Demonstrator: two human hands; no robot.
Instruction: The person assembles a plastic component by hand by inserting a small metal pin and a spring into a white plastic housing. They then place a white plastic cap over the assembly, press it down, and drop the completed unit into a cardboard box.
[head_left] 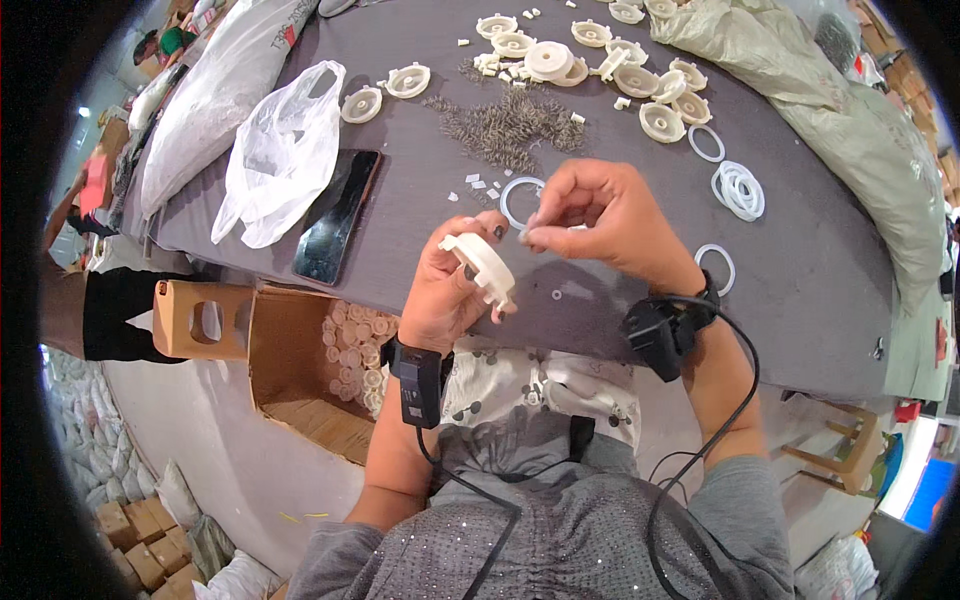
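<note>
My left hand [440, 290] grips a cream round plastic cap [480, 266] with small tabs on its rim, tilted on edge above the table's near edge. Just right of it, my right hand [598, 218] is closed in a pinch; a small whitish bit shows at the fingertips, too small to name. A translucent white ring [517, 203] is right behind these fingertips; whether they touch it I cannot tell. Beyond the hands lies a heap of small metal springs [508, 128]. Small white plastic pieces [478, 185] are scattered between the heap and my left hand.
More cream caps [634, 80] lie across the far side, with stacked white rings [738, 191] at the right. A phone [338, 215] and a plastic bag [283, 150] sit at the left. Below the table edge stands a cardboard box [290, 370] of caps. Large sacks [810, 95] flank the table.
</note>
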